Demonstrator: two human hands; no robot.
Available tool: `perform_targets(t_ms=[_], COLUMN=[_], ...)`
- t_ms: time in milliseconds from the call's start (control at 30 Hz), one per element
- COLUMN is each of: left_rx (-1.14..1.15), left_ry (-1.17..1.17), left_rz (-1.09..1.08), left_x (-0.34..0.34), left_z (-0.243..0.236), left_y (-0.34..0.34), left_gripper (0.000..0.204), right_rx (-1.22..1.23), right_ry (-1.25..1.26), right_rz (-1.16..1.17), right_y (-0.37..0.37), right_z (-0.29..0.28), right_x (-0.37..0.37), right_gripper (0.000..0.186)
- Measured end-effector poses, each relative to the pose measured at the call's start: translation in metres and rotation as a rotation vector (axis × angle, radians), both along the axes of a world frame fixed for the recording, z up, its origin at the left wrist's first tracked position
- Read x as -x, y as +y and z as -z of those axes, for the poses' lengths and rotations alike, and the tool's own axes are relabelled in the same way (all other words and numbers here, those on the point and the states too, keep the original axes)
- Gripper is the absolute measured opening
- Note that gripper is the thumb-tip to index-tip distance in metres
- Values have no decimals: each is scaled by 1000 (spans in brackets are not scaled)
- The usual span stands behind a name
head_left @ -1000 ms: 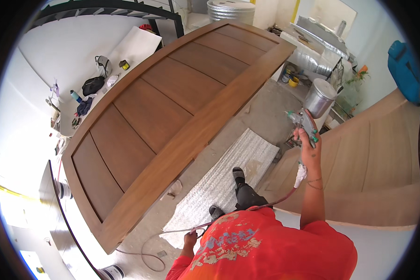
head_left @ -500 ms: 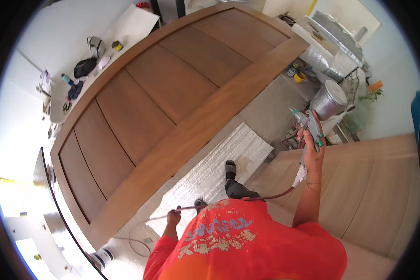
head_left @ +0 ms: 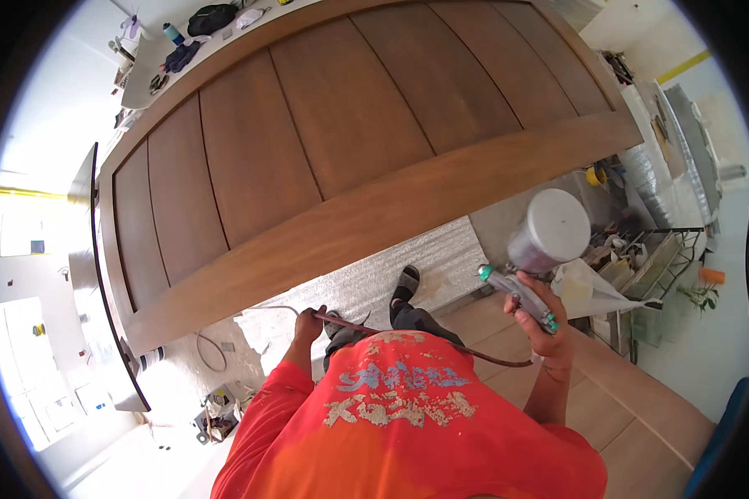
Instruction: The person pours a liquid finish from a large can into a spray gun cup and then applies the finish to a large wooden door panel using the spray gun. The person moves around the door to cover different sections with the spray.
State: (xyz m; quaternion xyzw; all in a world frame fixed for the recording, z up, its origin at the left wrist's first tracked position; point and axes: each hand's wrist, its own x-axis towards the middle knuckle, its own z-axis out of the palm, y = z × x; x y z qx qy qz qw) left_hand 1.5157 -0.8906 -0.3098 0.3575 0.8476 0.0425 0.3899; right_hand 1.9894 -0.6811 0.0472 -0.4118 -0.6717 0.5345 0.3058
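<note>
My right hand [head_left: 541,320] is closed round a silver spray gun [head_left: 514,295] with green fittings and a metal cup [head_left: 549,223], held right of my body, off the near edge of a large brown paneled wooden piece [head_left: 383,179]. My left hand [head_left: 310,324] grips a reddish hose [head_left: 349,324] just below that edge, at the lower left of centre. The hose runs across my front toward the gun, over my paint-spattered red shirt. My feet are on or beside a silvery sheet [head_left: 441,241] on the floor.
A pale paneled wooden piece [head_left: 612,399] lies behind my right arm. A metal rack [head_left: 666,266] with clutter and a small plant [head_left: 699,295] stand at right. A dark-edged panel [head_left: 83,249] stands at left. A shelf beyond the wood holds a black bag [head_left: 212,18] and bottle [head_left: 172,33].
The view has turned, so the brown piece now lies more crosswise and higher. My right hand with the gun is lower in view; my left hand is higher and slightly left. Both keep their hold.
</note>
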Motion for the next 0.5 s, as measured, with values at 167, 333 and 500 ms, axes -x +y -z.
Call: perform_targets(t_ms=[167, 333, 500], left_rx=[87, 42, 53], left_ry=[40, 23, -26], left_rz=[123, 129, 103], left_x=[-16, -35, -31], left_z=[25, 34, 55], left_y=[2, -8, 1], left_gripper=[74, 75, 72], right_rx=[-13, 76, -132], right_ry=[-6, 35, 45], right_rz=[-1, 258, 607], right_y=[35, 68, 90], right_z=[-5, -27, -16], right_x=[-10, -31, -62], right_gripper=[56, 54, 55])
